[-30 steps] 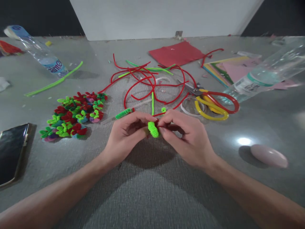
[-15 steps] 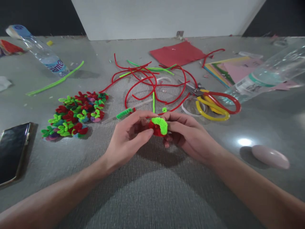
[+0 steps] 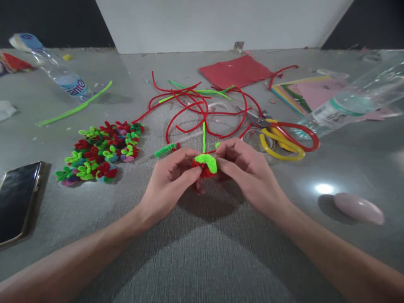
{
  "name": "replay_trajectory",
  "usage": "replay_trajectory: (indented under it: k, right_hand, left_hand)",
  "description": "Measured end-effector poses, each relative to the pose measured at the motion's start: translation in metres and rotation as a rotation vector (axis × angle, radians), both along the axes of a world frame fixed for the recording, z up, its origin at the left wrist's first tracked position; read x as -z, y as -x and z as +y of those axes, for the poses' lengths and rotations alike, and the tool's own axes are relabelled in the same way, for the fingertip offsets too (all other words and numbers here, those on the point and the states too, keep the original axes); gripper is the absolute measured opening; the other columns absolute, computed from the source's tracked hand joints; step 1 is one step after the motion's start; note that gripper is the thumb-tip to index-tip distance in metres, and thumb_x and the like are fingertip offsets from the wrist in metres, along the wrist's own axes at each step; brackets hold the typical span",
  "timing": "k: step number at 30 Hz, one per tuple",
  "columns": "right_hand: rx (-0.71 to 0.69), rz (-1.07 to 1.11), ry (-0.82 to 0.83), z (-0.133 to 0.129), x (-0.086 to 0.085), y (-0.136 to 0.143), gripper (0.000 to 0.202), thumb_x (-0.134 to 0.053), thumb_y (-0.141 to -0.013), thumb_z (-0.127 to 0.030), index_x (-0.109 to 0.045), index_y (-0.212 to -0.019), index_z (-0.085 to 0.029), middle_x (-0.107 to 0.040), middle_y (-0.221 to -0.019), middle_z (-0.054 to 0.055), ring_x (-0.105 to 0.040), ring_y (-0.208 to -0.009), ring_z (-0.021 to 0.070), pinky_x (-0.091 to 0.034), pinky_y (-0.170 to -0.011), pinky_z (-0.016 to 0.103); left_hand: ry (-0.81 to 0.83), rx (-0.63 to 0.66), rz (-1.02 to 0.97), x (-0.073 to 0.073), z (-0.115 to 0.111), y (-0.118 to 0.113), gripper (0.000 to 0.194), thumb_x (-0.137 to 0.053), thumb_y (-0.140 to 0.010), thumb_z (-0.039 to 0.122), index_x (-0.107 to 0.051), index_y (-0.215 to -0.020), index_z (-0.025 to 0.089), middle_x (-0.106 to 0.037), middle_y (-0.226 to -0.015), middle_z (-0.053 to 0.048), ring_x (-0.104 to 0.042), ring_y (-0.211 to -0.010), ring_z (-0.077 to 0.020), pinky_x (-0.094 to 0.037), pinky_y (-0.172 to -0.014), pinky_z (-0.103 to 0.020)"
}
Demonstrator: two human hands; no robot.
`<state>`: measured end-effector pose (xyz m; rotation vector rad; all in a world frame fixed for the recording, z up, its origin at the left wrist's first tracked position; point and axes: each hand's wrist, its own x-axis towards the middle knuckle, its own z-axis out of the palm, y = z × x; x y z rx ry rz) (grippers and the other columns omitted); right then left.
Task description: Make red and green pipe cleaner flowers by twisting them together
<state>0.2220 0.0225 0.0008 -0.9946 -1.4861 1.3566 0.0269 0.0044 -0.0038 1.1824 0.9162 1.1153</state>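
Observation:
Between my hands is a small red and lime-green pipe-cleaner piece (image 3: 207,163), its green coiled part curving over the red. My left hand (image 3: 172,174) pinches its left side, thumb on the red part. My right hand (image 3: 244,170) is closed at its right side, thumb and fingertips at the green end; some fingers are hidden behind. Just beyond stands out a straight green pipe cleaner (image 3: 204,136). A clear stick with a green coil (image 3: 164,150) wound on it lies past my left hand.
Finished-looking pipe-cleaner clusters (image 3: 94,153) sit left, near a phone (image 3: 19,198). Loose red pipe cleaners (image 3: 205,109) spread ahead. Scissors (image 3: 284,134) and a tape roll (image 3: 252,141) lie right, with bottles (image 3: 341,105) (image 3: 63,73), red sheet (image 3: 235,71) and a mouse (image 3: 359,208).
The red and green piece has shifted slightly left. My right hand's fingers have lifted and regripped at its right side, with the fingertips now higher.

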Motion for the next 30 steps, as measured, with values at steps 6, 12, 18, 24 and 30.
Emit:
replay_trajectory:
  k: [6,12,18,24,30]
  right_hand:
    - [0.086,-0.365,-0.726,-0.009,-0.008,0.001,0.02,-0.066,-0.088,0.0,-0.066,-0.093,-0.019,-0.067,-0.092,0.002,-0.062,-0.081,0.0115,-0.054,-0.071,0.025]
    - [0.127,-0.488,-0.838,-0.009,-0.006,0.002,0.021,-0.07,-0.089,0.0,-0.067,-0.095,-0.02,-0.072,-0.093,0.003,-0.07,-0.084,0.0139,-0.057,-0.073,0.026]
    - [0.141,-0.617,-0.937,-0.011,-0.005,0.001,0.016,-0.068,-0.094,-0.004,-0.067,-0.094,-0.02,-0.075,-0.097,0.005,-0.073,-0.086,0.017,-0.058,-0.074,0.03]
    - [0.147,-0.696,-0.987,-0.013,-0.008,0.0,0.014,-0.063,-0.098,-0.006,-0.066,-0.094,-0.018,-0.076,-0.098,0.008,-0.074,-0.085,0.0192,-0.057,-0.072,0.033]
    - [0.12,-0.79,-1.019,-0.012,-0.008,0.001,0.015,-0.059,-0.102,-0.007,-0.064,-0.093,-0.018,-0.076,-0.098,0.008,-0.074,-0.09,0.0218,-0.056,-0.074,0.034]
  left_hand:
    - [0.043,-0.009,-0.064,0.006,0.001,0.002,0.005,-0.067,-0.098,0.018,-0.071,-0.098,0.015,-0.07,-0.071,0.001,-0.068,-0.061,-0.0117,-0.06,-0.063,-0.022]
    - [0.053,0.008,-0.101,0.008,0.001,0.001,0.014,-0.067,-0.101,0.026,-0.075,-0.097,0.015,-0.07,-0.073,0.0,-0.068,-0.063,-0.0118,-0.061,-0.062,-0.022]
    - [0.04,-0.025,-0.035,0.006,0.002,-0.001,0.016,-0.064,-0.1,0.02,-0.075,-0.089,0.015,-0.07,-0.071,0.001,-0.067,-0.062,-0.0095,-0.06,-0.064,-0.019]
    - [0.02,-0.031,0.004,0.005,0.002,0.0,0.013,-0.065,-0.098,0.016,-0.073,-0.089,0.015,-0.07,-0.072,0.002,-0.068,-0.063,-0.0087,-0.058,-0.065,-0.017]
    - [0.008,-0.012,-0.005,0.008,0.003,0.001,0.015,-0.065,-0.101,0.021,-0.072,-0.089,0.016,-0.071,-0.075,0.001,-0.069,-0.066,-0.0094,-0.058,-0.067,-0.018]
